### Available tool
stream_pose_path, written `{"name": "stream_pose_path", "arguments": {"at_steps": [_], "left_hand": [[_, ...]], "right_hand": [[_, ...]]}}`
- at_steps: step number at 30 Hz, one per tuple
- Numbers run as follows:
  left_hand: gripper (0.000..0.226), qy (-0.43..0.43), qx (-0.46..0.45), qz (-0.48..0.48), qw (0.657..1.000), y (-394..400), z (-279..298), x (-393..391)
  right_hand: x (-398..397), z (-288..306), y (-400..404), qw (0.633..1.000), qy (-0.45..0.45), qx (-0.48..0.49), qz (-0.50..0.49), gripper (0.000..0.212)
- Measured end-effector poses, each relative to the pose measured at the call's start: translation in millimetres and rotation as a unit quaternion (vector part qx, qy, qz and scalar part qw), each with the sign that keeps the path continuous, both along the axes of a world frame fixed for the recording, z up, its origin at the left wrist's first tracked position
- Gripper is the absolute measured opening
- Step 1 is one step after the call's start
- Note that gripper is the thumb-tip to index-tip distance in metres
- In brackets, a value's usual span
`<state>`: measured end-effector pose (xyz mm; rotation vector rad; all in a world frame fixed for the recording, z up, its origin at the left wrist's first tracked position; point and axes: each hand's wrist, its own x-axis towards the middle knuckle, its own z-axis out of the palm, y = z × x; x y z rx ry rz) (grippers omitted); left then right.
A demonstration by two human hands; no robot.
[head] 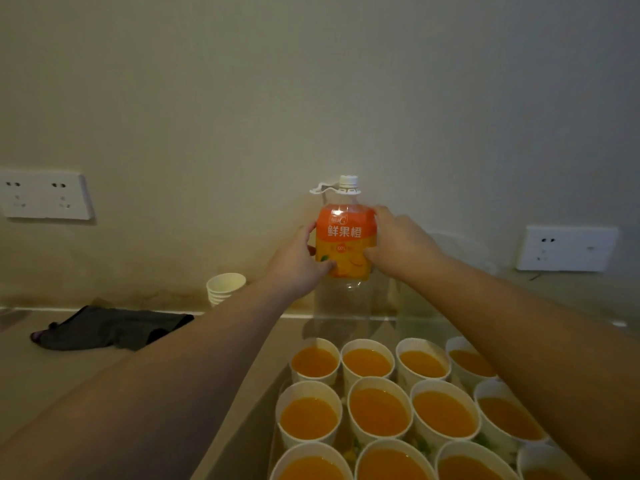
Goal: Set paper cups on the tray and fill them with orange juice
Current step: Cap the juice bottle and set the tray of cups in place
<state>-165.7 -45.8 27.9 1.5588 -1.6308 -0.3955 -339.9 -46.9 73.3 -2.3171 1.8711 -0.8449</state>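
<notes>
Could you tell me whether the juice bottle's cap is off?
No, the white cap sits on the bottle, which both hands hold.

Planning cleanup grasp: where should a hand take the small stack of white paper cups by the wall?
Grip the stack of white paper cups round its outer wall just under the top rim, coming from the front: it stands upright, mouth open, with the wall close behind it.

Juice bottle [346, 237]: clear, orange label, white cap on, upright, looks empty. Paper cups [379, 412] in rows on clear tray [277, 441], filled with orange juice.
</notes>
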Motion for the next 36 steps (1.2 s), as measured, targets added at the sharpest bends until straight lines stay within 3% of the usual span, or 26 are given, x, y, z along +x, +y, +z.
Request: {"name": "stream_pose_path", "arguments": {"at_steps": [3,7,14,21,25,31,36], "left_hand": [[0.085,-0.002,0.003,-0.001,1.000,-4.9,1.9,-12.9],[0.087,0.008,0.006,-0.004,1.000,-11.0,2.3,-25.6],[0.086,0.010,0.002,-0.004,1.000,-10.7,-1.5,-34.2],[0.100,-0.020,0.027,0.006,0.999,5.9,3.3,-30.6],[0.101,-0.052,0.032,0.019,0.998,23.7,11.7,-19.2],[0.082,-0.077,0.051,0.006,0.996,72.0,18.3,-1.4],[0.065,-0.043,0.118,0.003,0.992,118.7,4.0,15.7]], "right_hand": [[-17.4,3.7,-5.2,0.994,0.091,-0.042,-0.033,0.055],[-27.7,-1.6,-11.3,0.991,0.110,-0.062,-0.043,0.052],[-40.6,-8.8,-12.8,0.990,0.105,-0.079,-0.041,0.061],[-49.8,-6.5,3.6,0.995,0.088,-0.043,-0.004,0.090],[-60.6,0.8,24.1,0.995,0.089,-0.033,0.017,0.093],[-68.4,6.2,63.7,0.996,0.074,-0.023,0.040,0.087],[-76.2,2.8,104.8,0.998,0.041,-0.006,0.049,0.068]]}}
